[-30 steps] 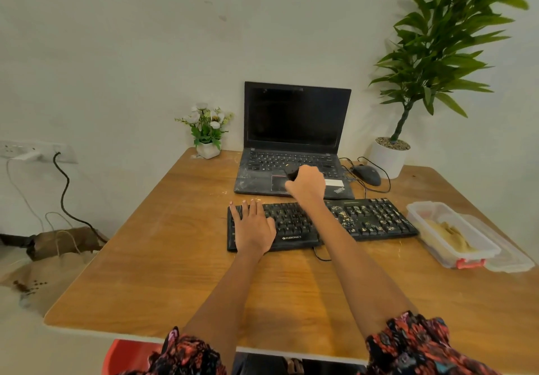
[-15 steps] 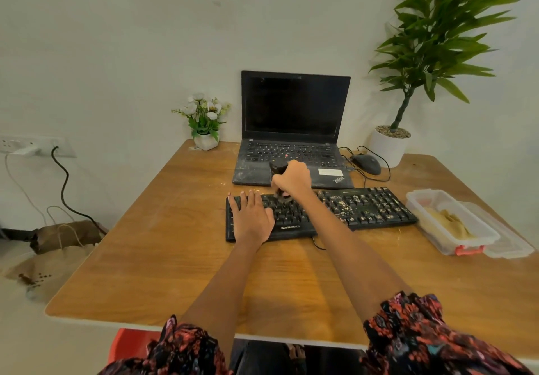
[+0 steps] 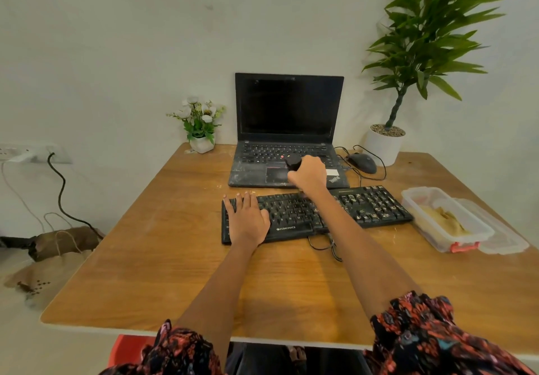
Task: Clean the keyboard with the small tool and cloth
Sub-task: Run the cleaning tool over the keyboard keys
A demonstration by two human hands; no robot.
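Keyboard (image 3: 315, 214) lies flat on the counter (image 3: 175, 258), directly in front of the laptop (image 3: 288, 129), its cable looping off the near edge. Pale debris is visible on the keys of the right-hand section; the keys on the left look darker and cleaner, though detail is too fine to confirm.

Left hand (image 3: 248, 220): fingers straight and slightly spread, palm pressed flat on the left end of the keyboard. Function: bracing the keyboard against sliding.

Right hand (image 3: 309, 174): fingers curled around the tool (image 3: 292, 162), a small dark object whose rounded top protrudes from the fist. The hand is raised above the far edge of the keyboard and sits over the laptop palm rest. The working end of the tool is hidden by the hand, so contact with any surface cannot be determined.

Step in hand, as judged: the tool pass over the keys, with the tool at the far end of a stroke or between strokes. The cloth step appears not yet begun; no cloth can be identified with certainty. A container (image 3: 446, 217) to the right holds a pale crumpled item that may be it.

Next move calls for:
1. Bring the tool back down onto the key rows.
2. Work toward the soiled right-hand section.
3. Maintain the left-hand brace.
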